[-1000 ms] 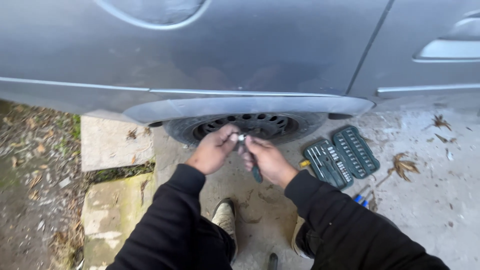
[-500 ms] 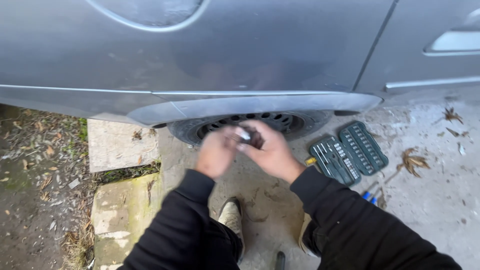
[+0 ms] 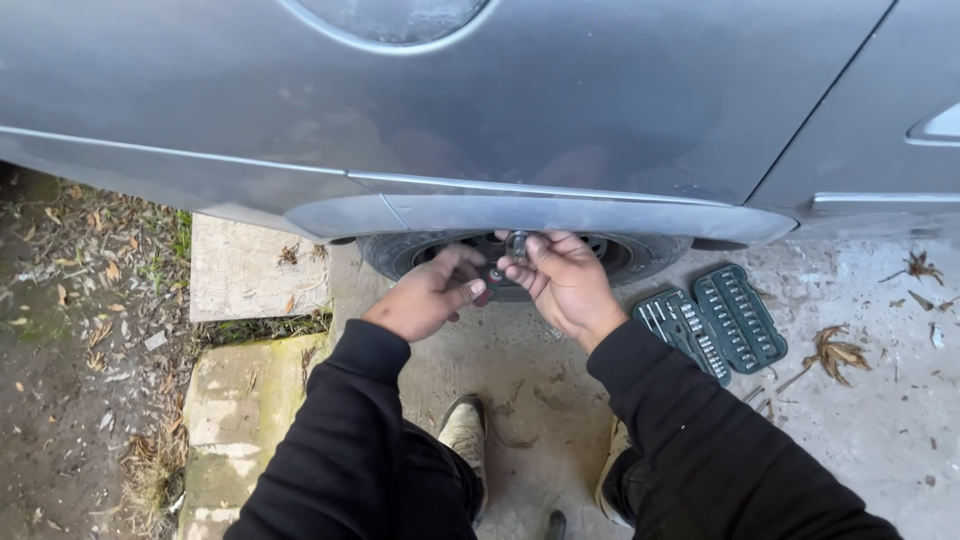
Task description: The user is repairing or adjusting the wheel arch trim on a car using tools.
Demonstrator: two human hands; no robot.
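A grey car body fills the top of the head view, and a black wheel (image 3: 620, 255) shows under its arch. My right hand (image 3: 560, 282) is shut on a small shiny metal socket tool (image 3: 517, 244), held up against the wheel. Close beside it, my left hand (image 3: 425, 297) pinches a small dark part (image 3: 493, 277) between its fingertips at the wheel's face. Both arms wear black sleeves. The tool's lower end is hidden by my fingers.
An open dark socket set case (image 3: 712, 320) lies on the concrete to the right of the wheel. Pale concrete slabs (image 3: 240, 270) and dirt with dead leaves lie to the left. My shoes (image 3: 465, 430) stand on the ground below my arms.
Both hands have moved forward from mid-air to the wheel. The right hand now holds the shiny tool against it. The view has shifted closer to the car.
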